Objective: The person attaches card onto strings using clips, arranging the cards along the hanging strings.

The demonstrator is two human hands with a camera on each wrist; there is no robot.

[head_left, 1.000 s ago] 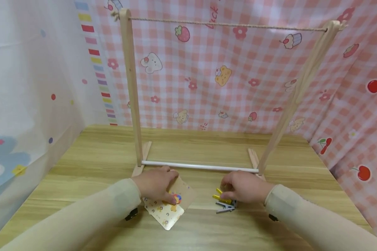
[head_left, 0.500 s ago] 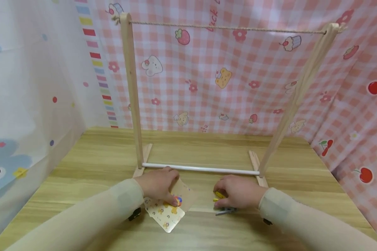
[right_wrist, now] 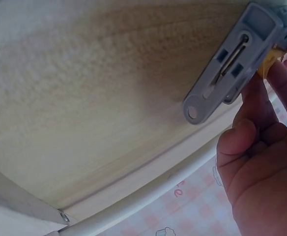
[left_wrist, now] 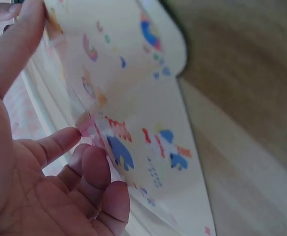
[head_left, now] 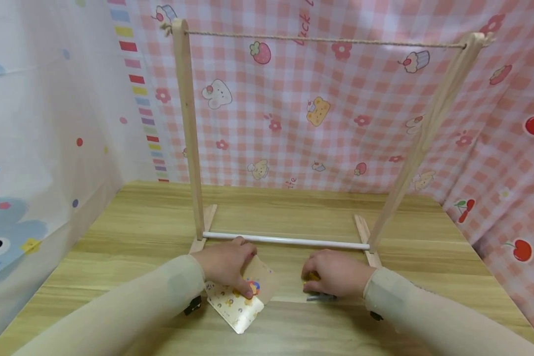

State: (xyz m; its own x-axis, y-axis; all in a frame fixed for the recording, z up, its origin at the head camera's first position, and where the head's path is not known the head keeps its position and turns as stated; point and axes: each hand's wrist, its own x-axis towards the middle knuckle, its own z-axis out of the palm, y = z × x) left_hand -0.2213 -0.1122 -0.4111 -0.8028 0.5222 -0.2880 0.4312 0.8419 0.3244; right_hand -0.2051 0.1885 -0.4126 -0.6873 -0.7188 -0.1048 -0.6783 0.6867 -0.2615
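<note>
My left hand pinches a cream printed paper piece, with the thumb on its top face. In the left wrist view the printed paper stands tilted, with small rainbow and blue drawings on it, and the thumb lies along its edge. A plain tan part shows beside the thumb in the head view. My right hand curls its fingers round a yellow clothespin, mostly hidden by them. Right by that hand lies a grey clothespin; the right wrist view shows this grey clothespin close up.
A wooden frame stands behind the hands, with a left post, a right post and a white bar low between them. A twine line joins the post tops. The wooden table meets checked cloth behind.
My right hand has shifted slightly left and down over the clothespins, and its fingers have closed round the yellow one. The left hand stays on the paper, whose near corner lifts slightly.
</note>
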